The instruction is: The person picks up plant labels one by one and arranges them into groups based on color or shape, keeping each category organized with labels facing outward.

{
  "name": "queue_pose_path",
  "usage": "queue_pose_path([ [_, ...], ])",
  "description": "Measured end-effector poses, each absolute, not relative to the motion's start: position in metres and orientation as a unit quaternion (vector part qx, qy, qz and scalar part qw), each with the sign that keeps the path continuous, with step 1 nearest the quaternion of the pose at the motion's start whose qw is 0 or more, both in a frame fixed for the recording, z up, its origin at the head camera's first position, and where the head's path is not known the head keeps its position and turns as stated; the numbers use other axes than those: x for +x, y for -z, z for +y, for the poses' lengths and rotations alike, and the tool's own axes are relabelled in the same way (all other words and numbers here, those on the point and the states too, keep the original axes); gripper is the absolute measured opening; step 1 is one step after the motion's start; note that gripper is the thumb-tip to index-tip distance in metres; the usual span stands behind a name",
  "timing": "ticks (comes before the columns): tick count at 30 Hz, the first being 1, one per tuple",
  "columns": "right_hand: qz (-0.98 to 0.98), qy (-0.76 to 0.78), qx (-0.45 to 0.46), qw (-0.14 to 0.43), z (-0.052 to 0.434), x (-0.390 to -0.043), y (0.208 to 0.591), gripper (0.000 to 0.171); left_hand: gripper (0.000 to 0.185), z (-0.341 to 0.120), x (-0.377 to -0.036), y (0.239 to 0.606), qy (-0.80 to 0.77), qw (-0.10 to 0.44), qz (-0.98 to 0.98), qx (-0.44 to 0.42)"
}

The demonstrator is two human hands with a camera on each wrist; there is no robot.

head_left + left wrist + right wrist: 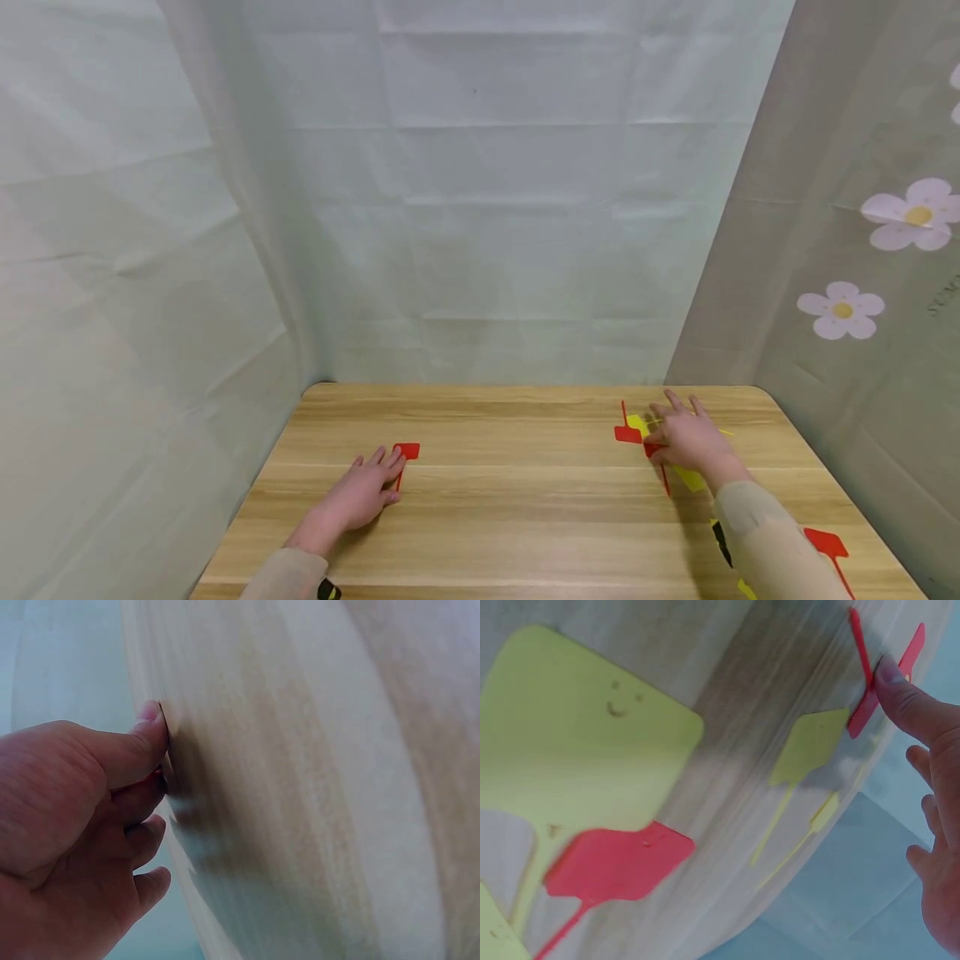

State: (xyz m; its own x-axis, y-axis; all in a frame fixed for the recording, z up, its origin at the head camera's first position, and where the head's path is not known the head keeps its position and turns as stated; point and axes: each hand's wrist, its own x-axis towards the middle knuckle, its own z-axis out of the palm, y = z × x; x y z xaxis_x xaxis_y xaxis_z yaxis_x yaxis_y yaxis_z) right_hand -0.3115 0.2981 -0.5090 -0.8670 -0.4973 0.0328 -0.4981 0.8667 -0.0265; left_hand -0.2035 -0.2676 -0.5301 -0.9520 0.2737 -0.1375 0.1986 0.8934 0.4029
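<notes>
At the left of the table, the fingertips of my left hand rest on a red T-shaped plant label, its thin stem beside the thumb. In the left wrist view my left hand has its thumb and fingertips down at the tabletop; the label cannot be made out there. Across at the right, my right hand pinches another red label at its head, the other fingers spread. The right wrist view has my thumb on this label, with the index finger hidden.
Beside my right hand lie a red label and yellow ones, including a yellow label. Nearer, another red label lies right of my forearm, which partly covers more yellow ones. Cloth sheets surround the wooden table.
</notes>
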Motion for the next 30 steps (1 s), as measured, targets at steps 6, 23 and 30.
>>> queue_pose_path([
  [6, -0.962, 0.013, 0.273, 0.009, 0.29, -0.316, 0.504, 0.018, 0.06, -0.268, -0.204, 0.531, -0.197, 0.095, 0.968, 0.124],
  [23, -0.965, -0.016, 0.262, -0.015, 0.292, -0.32, 0.505, 0.035, 0.06, -0.265, -0.204, 0.528, -0.196, 0.095, 0.967, 0.131],
  [30, -0.972, -0.038, 0.234, 0.001, 0.295, -0.318, 0.508, 0.028, 0.061, -0.266, -0.203, 0.527, -0.199, 0.097, 0.967, 0.126],
])
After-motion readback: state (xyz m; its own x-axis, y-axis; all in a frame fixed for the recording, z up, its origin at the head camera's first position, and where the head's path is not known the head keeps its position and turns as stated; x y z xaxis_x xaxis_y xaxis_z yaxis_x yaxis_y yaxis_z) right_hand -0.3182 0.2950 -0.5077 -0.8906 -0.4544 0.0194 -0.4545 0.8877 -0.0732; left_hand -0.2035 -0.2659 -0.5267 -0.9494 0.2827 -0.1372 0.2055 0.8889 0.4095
